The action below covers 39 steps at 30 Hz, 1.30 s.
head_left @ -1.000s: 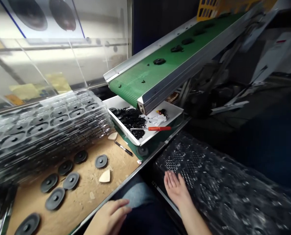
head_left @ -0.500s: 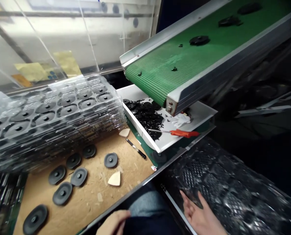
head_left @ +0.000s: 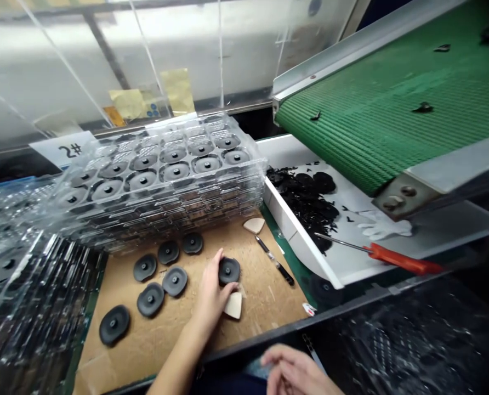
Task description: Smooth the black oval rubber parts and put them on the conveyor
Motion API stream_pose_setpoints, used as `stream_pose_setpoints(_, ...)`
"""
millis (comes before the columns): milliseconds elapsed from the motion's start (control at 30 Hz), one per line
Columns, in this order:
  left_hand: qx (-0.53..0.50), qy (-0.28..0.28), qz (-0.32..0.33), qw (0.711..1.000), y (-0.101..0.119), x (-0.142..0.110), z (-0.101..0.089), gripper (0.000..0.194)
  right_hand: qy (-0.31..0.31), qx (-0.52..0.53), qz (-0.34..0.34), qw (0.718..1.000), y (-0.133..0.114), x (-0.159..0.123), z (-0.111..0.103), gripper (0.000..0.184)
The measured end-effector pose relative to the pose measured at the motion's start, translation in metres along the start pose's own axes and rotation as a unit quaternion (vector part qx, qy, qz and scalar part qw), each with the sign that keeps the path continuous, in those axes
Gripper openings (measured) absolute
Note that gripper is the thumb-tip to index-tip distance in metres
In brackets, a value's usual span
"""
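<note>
My left hand (head_left: 212, 293) reaches over the brown board, its thumb and fingers around the edges of a dark grey round part with a central stub (head_left: 229, 271). That part looks like a rubber disc and still rests on the board. Close below my thumb lies a cream triangular pad (head_left: 233, 305). To the left, several similar discs (head_left: 150, 300) lie loose, stub side up. My right hand (head_left: 296, 370) hovers near the table's front edge above my lap, fingers loosely bent and apart, with nothing visible in it; its lower part is cut off.
Stacked clear plastic trays (head_left: 166, 197) holding discs stand behind the board. A white bin (head_left: 297, 236) with black scraps sits right, with a red-handled screwdriver (head_left: 404, 259) across it. Above slopes a green conveyor (head_left: 376, 104). A pen (head_left: 275, 261) lies on the board.
My left hand has moved from the lap up onto the board, to the disc beside the cream pad. My right hand has come away from the dark plastic trays at right. The view has turned left.
</note>
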<state>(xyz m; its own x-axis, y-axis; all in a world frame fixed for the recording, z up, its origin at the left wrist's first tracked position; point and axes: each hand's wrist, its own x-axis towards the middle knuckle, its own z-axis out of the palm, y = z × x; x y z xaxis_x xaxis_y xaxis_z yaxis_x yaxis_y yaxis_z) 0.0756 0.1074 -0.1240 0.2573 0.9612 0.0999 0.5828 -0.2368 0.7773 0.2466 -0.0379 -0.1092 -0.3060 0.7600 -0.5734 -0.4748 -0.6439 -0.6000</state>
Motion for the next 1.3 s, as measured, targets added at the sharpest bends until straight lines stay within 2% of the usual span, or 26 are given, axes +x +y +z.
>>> stream_pose_setpoints(167, -0.043, -0.006, 0.032, 0.999, 0.019, -0.035, -0.026, 0.075, 0.072, -0.094, -0.091, 0.989, -0.038, 0.032, 0.039, 0.053)
stream_pose_setpoints(267, -0.096, 0.002, 0.073, 0.993, 0.035, -0.064, -0.045, 0.077, 0.055, -0.143, -0.093, 0.984, -0.052, 0.033, 0.063, 0.046)
stream_pose_setpoints(333, -0.203, 0.041, 0.021, 0.978, 0.041, -0.08, -0.055, 0.072, 0.042, -0.156, -0.063, 0.985, -0.053, 0.032, 0.079, 0.051)
stream_pose_setpoints(400, -0.356, 0.07, -0.087, 0.928, 0.042, -0.091, -0.062, 0.072, 0.033, -0.13, -0.003, 0.991, -0.048, 0.032, 0.095, 0.058)
stream_pose_setpoints(467, -0.496, 0.056, -0.19, 0.846, 0.041, -0.098, -0.067, 0.078, 0.012, -0.082, 0.063, 0.995, -0.039, 0.034, 0.108, 0.064)
stream_pose_setpoints(533, -0.593, 0.035, -0.262, 0.76, 0.037, -0.1, -0.069, 0.081, -0.029, -0.055, 0.103, 0.993, -0.028, 0.036, 0.117, 0.068)
stream_pose_setpoints(600, -0.661, 0.047, -0.299, 0.687, 0.032, -0.098, -0.07, 0.077, -0.059, -0.102, 0.082, 0.99, -0.021, 0.038, 0.118, 0.073)
stream_pose_setpoints(633, -0.689, 0.064, -0.304, 0.655, 0.03, -0.097, -0.071, 0.073, -0.044, -0.16, 0.04, 0.985, -0.019, 0.04, 0.114, 0.072)
stream_pose_setpoints(667, -0.711, 0.083, -0.304, 0.629, 0.028, -0.096, -0.071, 0.069, -0.006, -0.236, -0.021, 0.971, -0.019, 0.042, 0.107, 0.067)
stream_pose_setpoints(700, -0.727, 0.096, -0.303, 0.608, 0.026, -0.096, -0.073, 0.064, 0.044, -0.323, -0.088, 0.941, -0.02, 0.045, 0.097, 0.058)
stream_pose_setpoints(767, -0.747, 0.105, -0.308, 0.579, 0.023, -0.096, -0.078, 0.054, 0.151, -0.482, -0.198, 0.84, -0.021, 0.054, 0.073, 0.039)
stream_pose_setpoints(800, -0.753, 0.104, -0.314, 0.569, 0.021, -0.097, -0.081, 0.051, 0.183, -0.535, -0.229, 0.792, -0.02, 0.06, 0.062, 0.037)
stream_pose_setpoints(833, -0.757, 0.101, -0.321, 0.56, 0.021, -0.099, -0.085, 0.048, 0.198, -0.571, -0.246, 0.758, -0.017, 0.066, 0.051, 0.037)
stream_pose_setpoints(867, -0.763, 0.099, -0.327, 0.549, 0.02, -0.101, -0.088, 0.047, 0.202, -0.592, -0.256, 0.738, -0.013, 0.071, 0.043, 0.037)
stream_pose_setpoints(900, -0.769, 0.096, -0.329, 0.54, 0.019, -0.103, -0.091, 0.047, 0.201, -0.6, -0.263, 0.728, -0.009, 0.076, 0.038, 0.036)
stream_pose_setpoints(967, -0.774, 0.093, -0.325, 0.535, 0.018, -0.107, -0.097, 0.048, 0.179, -0.599, -0.278, 0.729, -0.001, 0.082, 0.037, 0.032)
stream_pose_setpoints(1067, -0.765, 0.096, -0.32, 0.551, 0.019, -0.111, -0.101, 0.051, 0.123, -0.602, -0.292, 0.732, -0.004, 0.08, 0.055, 0.027)
stream_pose_setpoints(1200, -0.734, 0.107, -0.327, 0.586, 0.028, -0.113, -0.102, 0.052, 0.101, -0.59, -0.313, 0.738, -0.033, 0.058, 0.107, 0.023)
stream_pose_setpoints(1267, -0.724, 0.096, -0.319, 0.604, 0.036, -0.113, -0.102, 0.053, 0.081, -0.562, -0.387, 0.727, -0.044, 0.043, 0.139, 0.025)
stream_pose_setpoints(1300, -0.722, 0.086, -0.313, 0.611, 0.04, -0.114, -0.103, 0.054, 0.05, -0.56, -0.439, 0.701, -0.047, 0.035, 0.153, 0.028)
